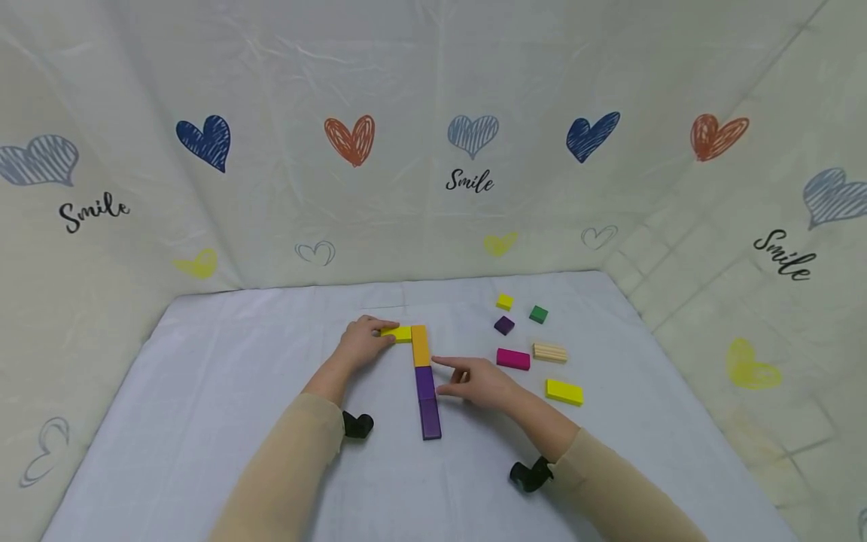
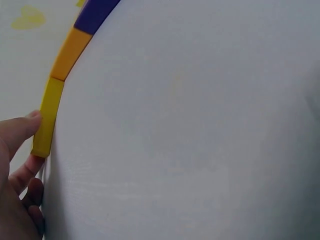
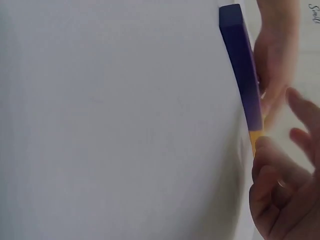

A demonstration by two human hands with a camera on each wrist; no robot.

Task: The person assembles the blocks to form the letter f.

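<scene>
A row of blocks lies on the white cloth: a yellow block set crosswise at the far end, an orange block, then two purple blocks end to end toward me. My left hand pinches the yellow block near its left end; in the left wrist view, the thumb lies along one side and a finger meets the end. On the row's right side is my right hand, index finger stretched to the orange block's edge and thumb beside the purple ones. Its other fingers are bent and hold nothing.
Loose blocks lie to the right: a small yellow one, a green one, a small purple one, a magenta one, ridged wooden pieces and a longer yellow one. A heart-printed curtain rises behind the table.
</scene>
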